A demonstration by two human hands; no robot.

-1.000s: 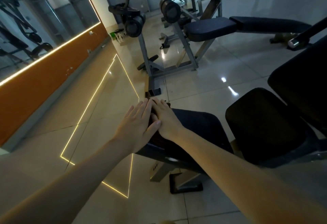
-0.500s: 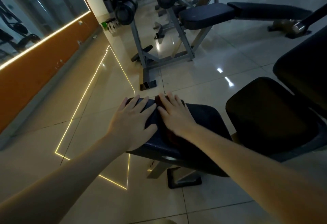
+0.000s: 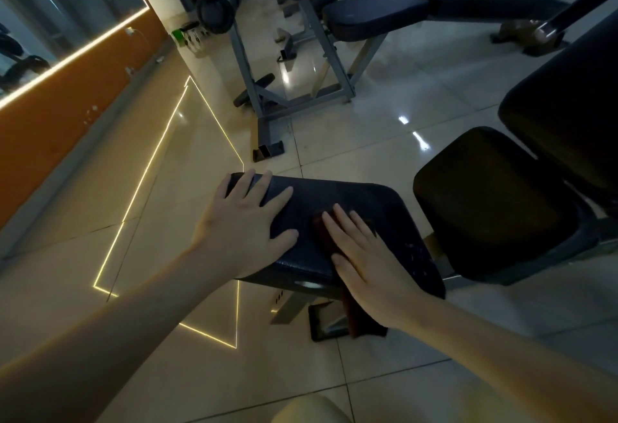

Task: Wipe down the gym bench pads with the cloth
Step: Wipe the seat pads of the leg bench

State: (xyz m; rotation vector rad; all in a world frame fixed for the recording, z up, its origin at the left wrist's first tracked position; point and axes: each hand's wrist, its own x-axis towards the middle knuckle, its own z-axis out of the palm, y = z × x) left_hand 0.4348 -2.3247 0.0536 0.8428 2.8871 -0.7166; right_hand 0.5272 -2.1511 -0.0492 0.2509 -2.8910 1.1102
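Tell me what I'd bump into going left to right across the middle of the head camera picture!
orange wall → left hand → right hand → black seat pad

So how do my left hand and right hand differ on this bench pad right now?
The left hand rests bare on the pad; the right hand presses the dark red cloth. The left hand's fingers are spread wide, the right hand's closer together. Both lie flat with straight fingers on the same pad.
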